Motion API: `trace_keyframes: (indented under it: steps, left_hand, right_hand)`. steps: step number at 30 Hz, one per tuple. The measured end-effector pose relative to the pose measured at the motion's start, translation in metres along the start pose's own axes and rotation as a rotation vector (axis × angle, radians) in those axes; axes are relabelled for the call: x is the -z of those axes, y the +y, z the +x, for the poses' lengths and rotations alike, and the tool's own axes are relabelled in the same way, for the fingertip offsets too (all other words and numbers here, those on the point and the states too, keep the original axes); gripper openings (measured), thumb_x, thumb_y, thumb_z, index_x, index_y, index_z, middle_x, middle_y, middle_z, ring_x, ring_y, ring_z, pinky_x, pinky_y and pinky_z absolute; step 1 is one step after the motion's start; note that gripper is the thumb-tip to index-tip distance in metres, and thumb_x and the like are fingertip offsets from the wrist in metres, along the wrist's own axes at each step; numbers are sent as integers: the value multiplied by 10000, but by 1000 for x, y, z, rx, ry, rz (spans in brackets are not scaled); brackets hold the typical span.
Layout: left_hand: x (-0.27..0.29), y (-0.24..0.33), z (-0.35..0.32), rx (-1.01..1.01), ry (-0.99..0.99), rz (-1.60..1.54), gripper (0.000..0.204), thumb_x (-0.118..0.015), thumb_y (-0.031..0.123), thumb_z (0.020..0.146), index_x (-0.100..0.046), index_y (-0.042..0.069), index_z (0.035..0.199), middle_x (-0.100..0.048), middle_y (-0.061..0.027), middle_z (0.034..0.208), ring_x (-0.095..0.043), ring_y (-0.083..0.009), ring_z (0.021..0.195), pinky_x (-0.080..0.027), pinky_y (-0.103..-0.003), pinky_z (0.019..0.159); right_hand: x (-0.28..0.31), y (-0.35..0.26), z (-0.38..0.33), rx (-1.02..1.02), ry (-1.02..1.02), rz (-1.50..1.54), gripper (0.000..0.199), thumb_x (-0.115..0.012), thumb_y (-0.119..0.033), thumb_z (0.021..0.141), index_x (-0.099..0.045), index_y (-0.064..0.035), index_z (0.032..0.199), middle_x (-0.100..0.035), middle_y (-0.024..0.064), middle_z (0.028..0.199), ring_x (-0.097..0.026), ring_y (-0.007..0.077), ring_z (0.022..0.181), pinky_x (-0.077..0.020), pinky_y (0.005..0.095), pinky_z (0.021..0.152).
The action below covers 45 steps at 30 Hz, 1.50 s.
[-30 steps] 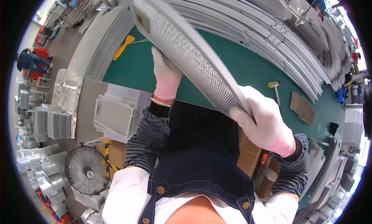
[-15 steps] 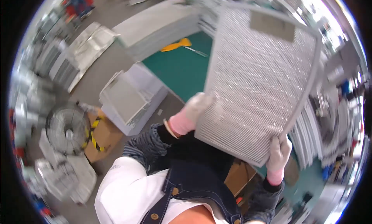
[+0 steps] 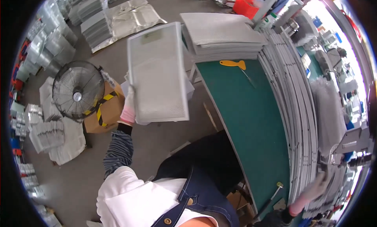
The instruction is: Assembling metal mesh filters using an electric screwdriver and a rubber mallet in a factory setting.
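Note:
A framed mesh filter panel (image 3: 159,78), rectangular and light grey, is held upright over the floor side, left of the bench. My left hand (image 3: 129,103), in a white and pink glove, is closed on its left edge; the fingertips are partly hidden behind the panel. At the lower right, my gloved right hand (image 3: 312,191) stretches out over the long grey metal frame strips (image 3: 292,105) along the bench's right side. Motion smears its fingers, so I cannot make out whether it touches or grips a strip.
The green bench top (image 3: 243,113) carries a yellow scraper (image 3: 233,64), a thin screwdriver-like tool (image 3: 247,78) and a hammer (image 3: 275,193). Mesh sheets (image 3: 220,29) are stacked at its far end. Left stand a black fan (image 3: 77,91) and a cardboard box (image 3: 104,119) with striped tape.
The panel has swung left off the bench, now in my left hand alone. My right hand has let go of it and moved right to the strips. The view has turned too.

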<state>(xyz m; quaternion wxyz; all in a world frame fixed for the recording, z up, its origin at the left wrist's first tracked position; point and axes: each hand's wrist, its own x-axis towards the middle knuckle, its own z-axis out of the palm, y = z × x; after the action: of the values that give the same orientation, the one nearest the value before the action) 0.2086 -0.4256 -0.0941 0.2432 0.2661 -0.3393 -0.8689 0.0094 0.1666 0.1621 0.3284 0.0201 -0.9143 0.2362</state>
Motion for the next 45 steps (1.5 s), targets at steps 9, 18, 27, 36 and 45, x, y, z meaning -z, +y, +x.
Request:
trace_keyframes:
  steps: [9, 18, 27, 36, 45]
  left_hand:
    - [260, -46, 107, -182, 7, 544, 501, -319, 181, 1019, -224, 28, 1487, -265, -116, 1530, -319, -229, 1358, -257, -334, 1129]
    - [-1, -24, 129, -664, 233, 1321, 432, -540, 248, 969, -537, -94, 1234, -611, -200, 1182, -581, -289, 1072, -443, -355, 953]
    - [-521, -34, -64, -782, -1457, 327, 511, -567, -43, 805, -486, -26, 1309, -564, -150, 1251, -542, -264, 1169, -408, -351, 998]
    - [-566, -104, -123, -271, -1955, 569, 898, -612, 687, 782, -500, -71, 1252, -617, -139, 1122, -590, -179, 1034, -465, -299, 896]
    - [-562, -109, -112, -374, -1650, 741, 283, -495, 166, 791, -593, -47, 950, -614, -114, 722, -582, -138, 664, -483, -280, 657]
  right_hand:
    - [119, 143, 164, 373, 613, -402, 514, -533, -231, 964, -415, 38, 1386, -451, 216, 1401, -458, 300, 1271, -315, 359, 1109]
    - [114, -19, 223, 43, 275, 379, 343, -731, -285, 809, -618, 0, 963, -609, 18, 733, -572, 78, 636, -477, 259, 590]
    - [85, -59, 148, 12, 57, 973, 239, -607, -90, 807, -626, -12, 1032, -629, 59, 720, -605, 128, 532, -499, 274, 474]
    - [63, -16, 103, 15, -247, 988, 402, -580, -72, 736, -545, 63, 1113, -610, 101, 740, -567, 134, 521, -483, 250, 481]
    - [-1, -3, 117, 57, -367, 1121, 436, -509, 43, 655, -536, 72, 1089, -592, 140, 720, -577, 182, 536, -516, 307, 516]
